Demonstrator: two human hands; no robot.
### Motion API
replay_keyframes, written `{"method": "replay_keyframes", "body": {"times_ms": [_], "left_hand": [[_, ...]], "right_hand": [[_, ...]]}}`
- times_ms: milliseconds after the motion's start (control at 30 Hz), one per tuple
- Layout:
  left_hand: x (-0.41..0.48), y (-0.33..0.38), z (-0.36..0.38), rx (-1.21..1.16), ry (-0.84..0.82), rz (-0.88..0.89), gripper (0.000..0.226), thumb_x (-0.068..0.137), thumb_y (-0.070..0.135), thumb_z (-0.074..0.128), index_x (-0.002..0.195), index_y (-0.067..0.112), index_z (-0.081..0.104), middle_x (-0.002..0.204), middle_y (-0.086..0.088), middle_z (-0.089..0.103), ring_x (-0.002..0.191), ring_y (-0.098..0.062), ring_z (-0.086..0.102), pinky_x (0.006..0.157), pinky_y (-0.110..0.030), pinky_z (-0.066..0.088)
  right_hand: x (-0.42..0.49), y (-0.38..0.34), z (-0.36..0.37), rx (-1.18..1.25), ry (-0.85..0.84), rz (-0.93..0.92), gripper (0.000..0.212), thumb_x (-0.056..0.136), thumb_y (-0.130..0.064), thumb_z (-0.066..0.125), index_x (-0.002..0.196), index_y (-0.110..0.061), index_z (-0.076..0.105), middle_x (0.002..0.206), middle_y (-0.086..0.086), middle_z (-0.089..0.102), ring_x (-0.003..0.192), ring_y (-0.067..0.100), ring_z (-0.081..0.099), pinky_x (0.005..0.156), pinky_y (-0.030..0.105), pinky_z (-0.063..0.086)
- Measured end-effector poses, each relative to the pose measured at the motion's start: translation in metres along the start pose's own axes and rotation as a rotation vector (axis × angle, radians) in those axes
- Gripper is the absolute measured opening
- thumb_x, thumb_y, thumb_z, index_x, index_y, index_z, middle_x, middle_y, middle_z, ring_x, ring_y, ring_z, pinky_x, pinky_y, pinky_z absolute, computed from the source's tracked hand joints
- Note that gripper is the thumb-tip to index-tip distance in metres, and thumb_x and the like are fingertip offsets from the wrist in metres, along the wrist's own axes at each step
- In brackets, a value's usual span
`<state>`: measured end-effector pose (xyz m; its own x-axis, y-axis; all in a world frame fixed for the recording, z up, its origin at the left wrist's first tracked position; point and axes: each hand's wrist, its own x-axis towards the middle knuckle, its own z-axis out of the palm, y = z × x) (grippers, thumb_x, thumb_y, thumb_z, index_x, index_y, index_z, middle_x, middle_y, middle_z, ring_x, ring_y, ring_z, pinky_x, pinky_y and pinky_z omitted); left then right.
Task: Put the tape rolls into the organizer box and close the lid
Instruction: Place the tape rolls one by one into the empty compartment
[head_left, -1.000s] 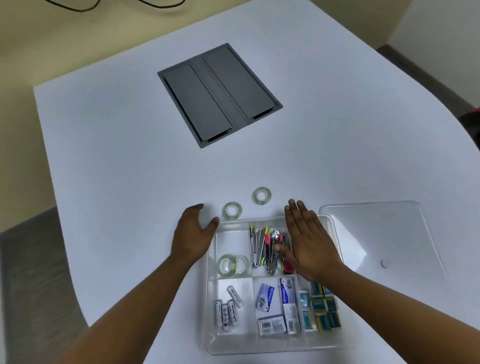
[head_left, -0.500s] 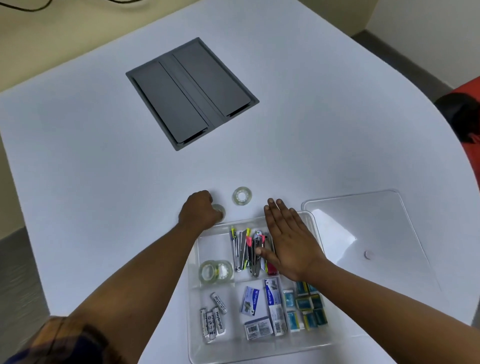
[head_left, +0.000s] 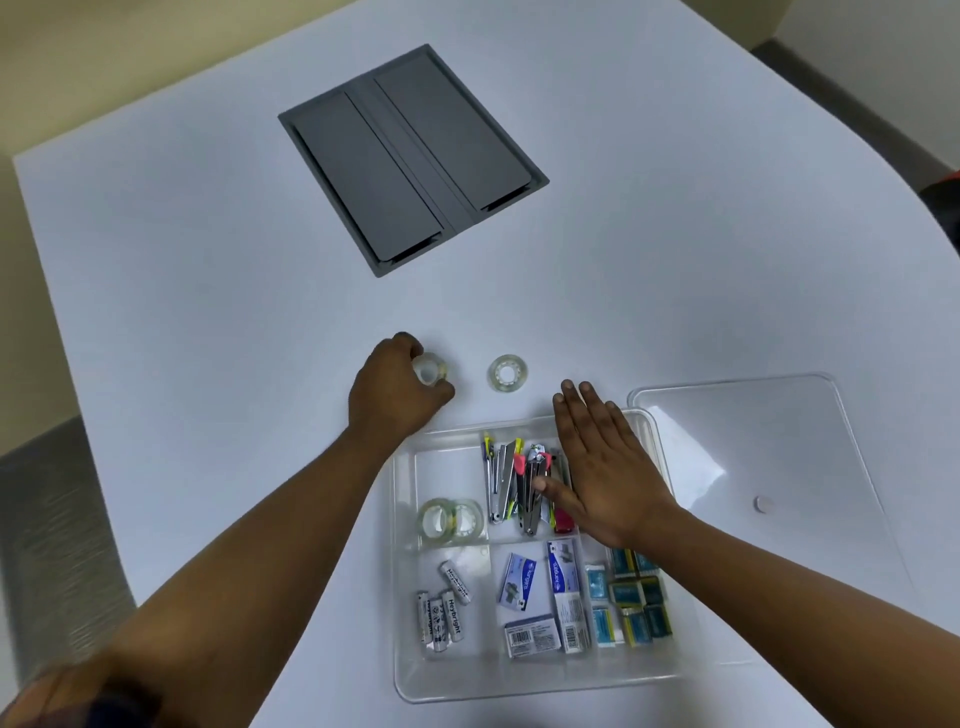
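2 hands at work: left hand (head_left: 397, 395) grips a tape roll (head_left: 430, 369) at frame centre; right hand (head_left: 605, 467) lies flat, fingers spread, over the box (head_left: 405, 670). Another roll (head_left: 508, 372) sits beside; lid (head_left: 779, 441) at right.

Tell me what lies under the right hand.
The right hand lies flat over the organizer box, partly covering the staplers; whatever sits beneath the palm is hidden.
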<state>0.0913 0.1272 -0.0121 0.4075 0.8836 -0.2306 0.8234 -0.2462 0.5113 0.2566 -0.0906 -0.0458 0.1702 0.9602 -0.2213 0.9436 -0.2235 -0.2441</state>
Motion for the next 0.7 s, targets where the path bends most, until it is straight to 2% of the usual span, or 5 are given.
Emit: {"method": "replay_keyframes", "body": {"times_ms": [100, 267, 400, 567, 700], "left_hand": [[-0.024, 0.002, -0.018, -0.055, 0.014, 0.134, 0.036, 0.059, 0.040, 0.071, 0.090, 0.032, 0.054, 0.100, 0.012, 0.056, 0.086, -0.013, 0.059, 0.071, -0.030, 0.048], [-0.071, -0.014, -0.028, 0.027, -0.009, 0.299, 0.020, 0.063, 0.041, 0.069, 0.080, 0.031, 0.069, 0.104, 0.015, 0.057, 0.088, -0.011, 0.061, 0.069, -0.028, 0.050], [-0.099, -0.025, -0.015, 0.125, -0.055, 0.260, 0.022, 0.068, 0.047, 0.064, 0.084, 0.034, 0.072, 0.115, 0.021, 0.055, 0.077, -0.008, 0.063, 0.060, -0.022, 0.042], [-0.110, -0.030, 0.009, 0.301, -0.139, 0.251, 0.024, 0.077, 0.044, 0.061, 0.094, 0.030, 0.072, 0.127, 0.014, 0.056, 0.089, -0.017, 0.066, 0.068, -0.028, 0.048], [-0.107, -0.030, 0.020, 0.366, -0.140, 0.238, 0.027, 0.082, 0.042, 0.060, 0.103, 0.028, 0.069, 0.126, 0.011, 0.057, 0.091, -0.019, 0.066, 0.066, -0.029, 0.048]], "right_hand": [[0.000, 0.000, 0.000, -0.010, 0.005, 0.000, 0.086, 0.090, -0.071, 0.007, 0.150, -0.013, -0.014, 0.160, 0.007, -0.016, 0.146, 0.019, -0.021, 0.121, 0.043, 0.000], [0.000, 0.000, 0.001, -0.002, 0.012, -0.012, 0.086, 0.090, -0.070, 0.009, 0.150, -0.013, -0.013, 0.161, 0.008, -0.015, 0.146, 0.020, -0.019, 0.120, 0.042, -0.001], [0.000, 0.001, 0.002, -0.014, 0.008, -0.011, 0.086, 0.090, -0.071, 0.010, 0.150, -0.014, -0.015, 0.160, 0.008, -0.016, 0.146, 0.020, -0.019, 0.120, 0.043, -0.001], [0.000, 0.001, 0.002, -0.014, 0.009, -0.011, 0.085, 0.091, -0.071, 0.011, 0.150, -0.015, -0.014, 0.160, 0.007, -0.016, 0.146, 0.020, -0.019, 0.120, 0.043, 0.000], [0.000, 0.001, 0.002, -0.011, 0.014, -0.013, 0.085, 0.091, -0.071, 0.012, 0.150, -0.015, -0.013, 0.161, 0.007, -0.015, 0.147, 0.020, -0.018, 0.120, 0.043, 0.000]]}}
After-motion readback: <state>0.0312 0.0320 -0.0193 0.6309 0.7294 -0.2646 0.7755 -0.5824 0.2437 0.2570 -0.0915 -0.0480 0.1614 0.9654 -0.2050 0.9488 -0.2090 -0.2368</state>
